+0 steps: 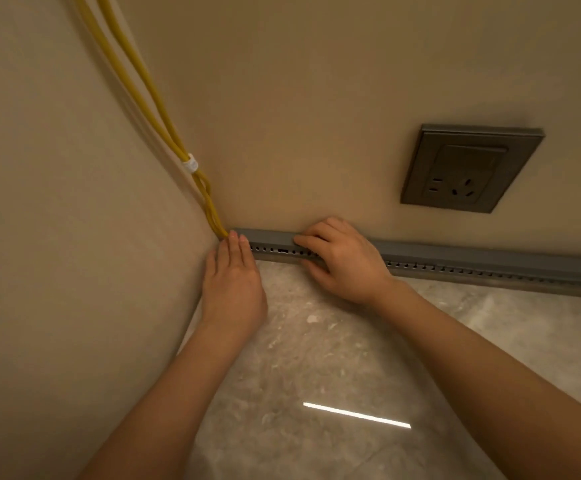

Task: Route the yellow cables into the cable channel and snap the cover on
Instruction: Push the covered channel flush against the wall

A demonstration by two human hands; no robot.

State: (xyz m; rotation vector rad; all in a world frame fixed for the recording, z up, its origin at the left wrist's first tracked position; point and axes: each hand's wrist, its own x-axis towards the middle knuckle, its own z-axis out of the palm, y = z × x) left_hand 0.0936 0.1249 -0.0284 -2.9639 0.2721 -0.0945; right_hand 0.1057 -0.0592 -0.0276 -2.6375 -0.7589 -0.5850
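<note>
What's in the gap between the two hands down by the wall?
A short stretch of the grey channel, its slotted side showing, runs from the left hand at the yellow cables to the right hand. The head view shows it.

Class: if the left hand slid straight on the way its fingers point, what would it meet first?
Probably the yellow cables, right ahead where they enter the cable channel; depth is unclear.

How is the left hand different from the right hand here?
The left hand has straight fingers; the right hand has bent fingers. The left hand touches the cable channel at its corner end, where the yellow cables go in; the right hand grips it farther along, thumb in front. Both are bare and on the channel.
</note>
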